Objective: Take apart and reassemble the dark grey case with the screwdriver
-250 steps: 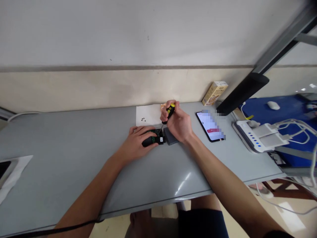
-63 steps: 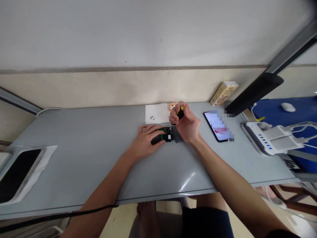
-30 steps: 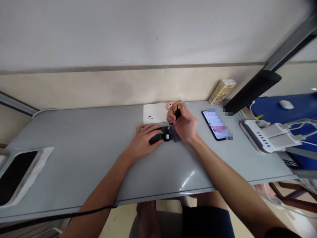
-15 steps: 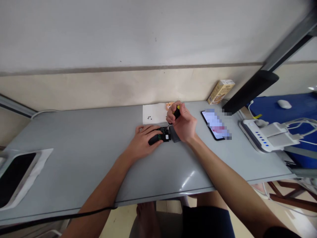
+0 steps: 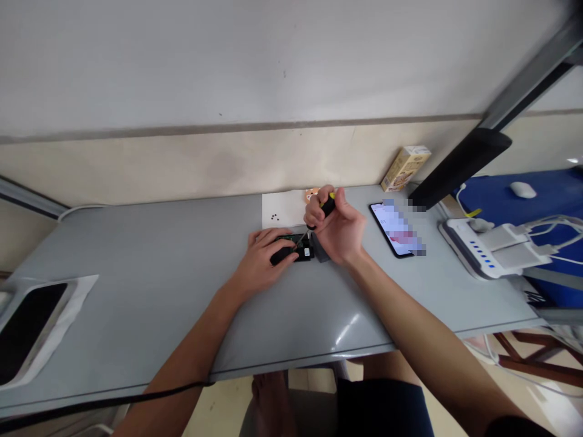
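Note:
A small black electronic device with a bit of green circuit board and a white label lies on the grey table. My left hand is closed over its left end, pressing it to the tabletop. In my right hand is a screwdriver with a black and yellow handle. Its shaft slants down to the left, and the tip meets the device near my left thumb and fingers. A dark grey flat piece shows partly under my right hand. Beyond the device, several tiny black screws rest on white paper.
To the right lie a lit phone and a white power strip with plugs and cables. A carton stands against the wall beside a black padded post. A dark-screened device is at far left.
The screwdriver's tip has shifted down and left, closer to my left thumb on the device. My right hand has tilted slightly. My left hand has barely moved.

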`<state>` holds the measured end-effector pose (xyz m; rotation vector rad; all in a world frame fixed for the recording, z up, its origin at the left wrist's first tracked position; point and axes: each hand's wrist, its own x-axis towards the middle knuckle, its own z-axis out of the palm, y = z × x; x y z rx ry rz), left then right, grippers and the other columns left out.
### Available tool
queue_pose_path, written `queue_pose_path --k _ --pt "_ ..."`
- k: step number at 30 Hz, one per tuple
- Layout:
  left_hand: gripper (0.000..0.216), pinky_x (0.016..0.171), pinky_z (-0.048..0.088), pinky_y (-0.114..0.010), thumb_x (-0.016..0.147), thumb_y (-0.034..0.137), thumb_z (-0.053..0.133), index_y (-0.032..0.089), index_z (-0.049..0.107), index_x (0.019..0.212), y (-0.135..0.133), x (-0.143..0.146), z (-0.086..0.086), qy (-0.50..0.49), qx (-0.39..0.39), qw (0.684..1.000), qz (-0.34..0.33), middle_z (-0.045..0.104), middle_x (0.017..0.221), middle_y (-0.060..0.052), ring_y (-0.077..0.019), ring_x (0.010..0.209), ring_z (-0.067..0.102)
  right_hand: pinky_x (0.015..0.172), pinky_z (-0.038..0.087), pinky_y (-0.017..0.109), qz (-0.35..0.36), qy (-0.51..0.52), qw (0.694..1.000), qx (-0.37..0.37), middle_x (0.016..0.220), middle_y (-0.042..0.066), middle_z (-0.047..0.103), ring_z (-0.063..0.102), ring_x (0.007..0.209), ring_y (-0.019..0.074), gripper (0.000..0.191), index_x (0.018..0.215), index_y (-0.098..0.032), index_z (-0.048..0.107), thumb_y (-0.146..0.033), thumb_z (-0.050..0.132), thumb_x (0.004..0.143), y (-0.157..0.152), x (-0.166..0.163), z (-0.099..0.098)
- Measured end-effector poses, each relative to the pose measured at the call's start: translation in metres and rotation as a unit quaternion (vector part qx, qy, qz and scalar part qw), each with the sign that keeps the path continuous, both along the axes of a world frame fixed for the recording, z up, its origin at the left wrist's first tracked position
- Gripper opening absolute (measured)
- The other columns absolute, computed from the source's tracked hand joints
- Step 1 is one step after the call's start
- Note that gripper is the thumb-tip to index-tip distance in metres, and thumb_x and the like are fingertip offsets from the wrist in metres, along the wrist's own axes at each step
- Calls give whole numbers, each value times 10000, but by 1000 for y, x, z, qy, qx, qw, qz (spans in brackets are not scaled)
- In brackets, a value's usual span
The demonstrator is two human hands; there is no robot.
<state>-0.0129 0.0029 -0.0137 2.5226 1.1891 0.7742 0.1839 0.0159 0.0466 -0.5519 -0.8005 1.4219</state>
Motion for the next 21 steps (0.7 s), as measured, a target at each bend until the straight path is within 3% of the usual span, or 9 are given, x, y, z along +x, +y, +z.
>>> queue_pose_path --k 6,11,15,18,21 --pt "202 1037 356 -471 1034 363 567 267 726 955 13 -2 10 7 26 999 23 731 1149 -28 -229 1120 636 574 413 311 -15 26 999 9 677 -21 317 330 577 152 364 805 -253 474 -565 463 993 5 14 5" --pt "213 998 363 -472 1023 381 583 276 760 963 66 11 25 52 26 998 17 728 1089 -34 -249 1091 621 603 422 309 -69 16 997 21 690 -26 319 349 577 148 361 813 -256 472 -570 477 992 16 34 5" --pt "220 1012 375 -467 1014 365 589 259 772 954 104 30 22 69 18 997 9 740 1067 -45 -260 1087 613 602 408 300 -70 37 996 28 683 -28 341 350 572 138 346 814 -248 482 -547 494 989 21 40 0" --pt "209 1028 365 -475 1005 366 600 255 775 973 111 37 18 84 10 996 1 737 1118 -51 -269 1123 605 595 403 290 -65 49 996 46 678 -28 355 365 572 130 333 826 -244 495 -534 514 989 24 42 -5" --pt "198 1032 351 -477 1001 361 607 253 772 991 102 38 20 106 -11 994 7 730 1164 -52 -272 1151 603 599 409 284 -73 38 995 49 675 -31 358 381 576 128 326 829 -246 486 -529 530 985 26 43 -6"
